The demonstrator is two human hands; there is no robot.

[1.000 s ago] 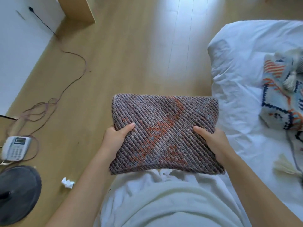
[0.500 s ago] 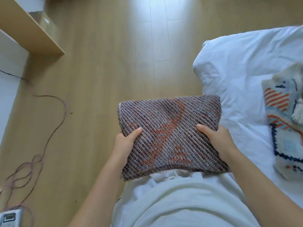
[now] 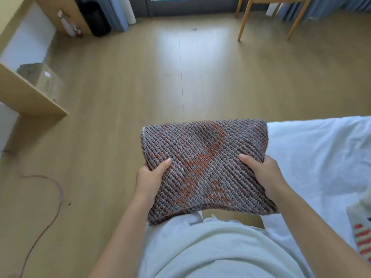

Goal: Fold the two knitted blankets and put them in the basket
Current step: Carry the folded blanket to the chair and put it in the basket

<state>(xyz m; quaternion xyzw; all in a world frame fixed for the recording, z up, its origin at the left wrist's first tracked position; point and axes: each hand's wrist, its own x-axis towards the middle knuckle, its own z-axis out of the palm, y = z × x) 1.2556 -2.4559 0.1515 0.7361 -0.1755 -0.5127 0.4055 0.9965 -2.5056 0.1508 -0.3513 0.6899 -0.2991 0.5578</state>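
Observation:
A folded grey-brown knitted blanket (image 3: 202, 157) with an orange pattern is held flat in front of my body, above the wooden floor. My left hand (image 3: 150, 177) grips its left edge, thumb on top. My right hand (image 3: 263, 173) grips its right edge the same way. A second knitted blanket (image 3: 361, 227), pale with orange stripes, lies on the white bed at the far right edge, mostly cut off. No basket is in view.
The white bed (image 3: 321, 157) fills the right side. A wooden shelf (image 3: 30, 97) juts out at the left with a cardboard box (image 3: 42, 79) behind it. A cable (image 3: 50, 207) trails on the floor. Chair legs (image 3: 267, 19) stand at the back right.
The view has tilted up and swung away from the bed: the room's far end has come into sight and the second blanket has slid to the right edge. Both hands keep their grip.

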